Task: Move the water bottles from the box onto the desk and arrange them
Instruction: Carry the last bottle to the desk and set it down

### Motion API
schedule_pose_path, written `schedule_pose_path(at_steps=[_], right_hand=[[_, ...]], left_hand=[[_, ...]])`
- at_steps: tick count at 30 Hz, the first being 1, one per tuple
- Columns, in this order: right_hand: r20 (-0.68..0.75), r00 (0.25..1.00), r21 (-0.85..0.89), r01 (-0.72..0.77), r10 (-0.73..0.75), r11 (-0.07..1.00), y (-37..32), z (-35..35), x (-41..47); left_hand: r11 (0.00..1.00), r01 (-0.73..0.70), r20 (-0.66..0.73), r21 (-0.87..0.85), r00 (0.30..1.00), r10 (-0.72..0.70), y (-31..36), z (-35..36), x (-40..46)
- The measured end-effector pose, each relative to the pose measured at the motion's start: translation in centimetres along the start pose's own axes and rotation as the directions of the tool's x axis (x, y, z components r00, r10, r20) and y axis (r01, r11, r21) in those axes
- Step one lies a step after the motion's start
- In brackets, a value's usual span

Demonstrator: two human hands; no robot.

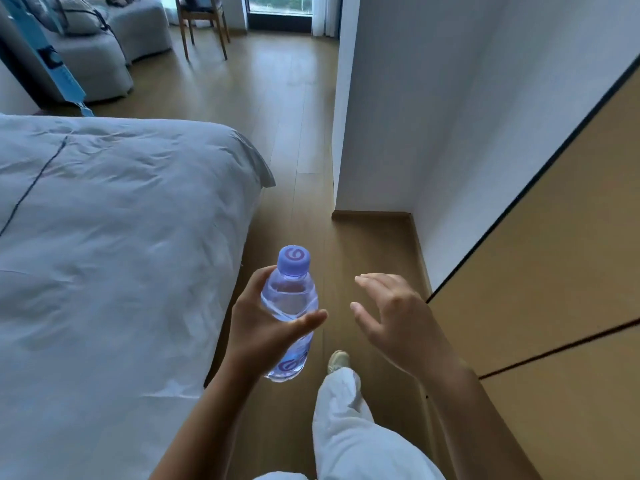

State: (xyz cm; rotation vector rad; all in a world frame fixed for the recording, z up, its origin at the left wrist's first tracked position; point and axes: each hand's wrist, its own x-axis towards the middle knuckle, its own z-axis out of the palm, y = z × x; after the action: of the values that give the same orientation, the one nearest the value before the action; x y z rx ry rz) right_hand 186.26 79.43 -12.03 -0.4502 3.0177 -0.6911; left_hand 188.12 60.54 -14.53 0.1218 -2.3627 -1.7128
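A clear water bottle (290, 299) with a purple cap is held upright over the wooden floor, low in the middle of the head view. My left hand (259, 327) grips it round the middle, thumb across the front. Just to the right of the bottle, my right hand (391, 317) hangs apart from it with fingers spread and holds nothing. Neither the box nor the desk is in view.
A bed with a white duvet (104, 254) fills the left side. A white wall corner (346, 133) and wooden cabinet doors (554, 271) stand on the right. A narrow floor aisle (294, 116) runs ahead to a grey sofa (104, 57) and a wooden chair (204, 22).
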Motion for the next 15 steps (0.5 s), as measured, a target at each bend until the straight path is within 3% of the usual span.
schedule_pose_path(at_steps=[11, 15], right_hand=[[0.039, 0.991, -0.011, 0.13, -0.13, 0.991, 6.2, -3.2, 26.5], [0.093, 0.983, -0.018, 0.161, -0.159, 0.987, 7.8, -2.9, 34.6]], left_hand=[[0.998, -0.006, -0.125, 0.065, 0.992, 0.014, -0.1, 4.7, 25.4], [0.998, 0.05, -0.164, 0.036, 0.986, -0.043, -1.6, 5.3, 32.1]])
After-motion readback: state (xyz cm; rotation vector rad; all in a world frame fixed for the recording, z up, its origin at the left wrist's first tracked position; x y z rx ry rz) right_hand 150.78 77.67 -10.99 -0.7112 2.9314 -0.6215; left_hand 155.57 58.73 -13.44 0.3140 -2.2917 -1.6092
